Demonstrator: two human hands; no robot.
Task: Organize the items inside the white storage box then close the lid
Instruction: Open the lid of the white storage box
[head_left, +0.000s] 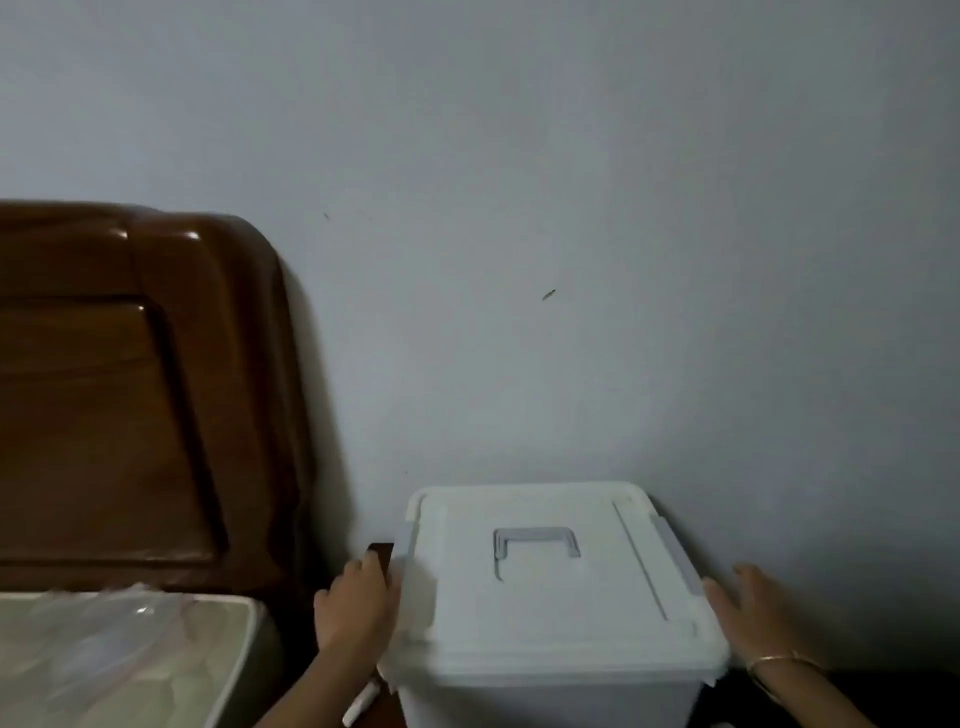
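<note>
The white storage box (550, 691) stands against the wall at the bottom middle, with its white lid (545, 608) lying flat on top. A grey handle (536, 543) lies folded in the lid's middle, and grey latches run along both short sides. My left hand (356, 608) is against the box's left side by the grey latch; its fingertips are hidden behind the lid's edge. My right hand (753, 610) is at the right side with straight fingers, at the lid's rim. Whatever is inside the box is hidden.
A dark wooden headboard (130, 395) stands at the left, with a plastic-wrapped mattress (119, 660) below it. A small white object (360, 704) lies on the dark surface left of the box. The grey wall (571, 260) is directly behind.
</note>
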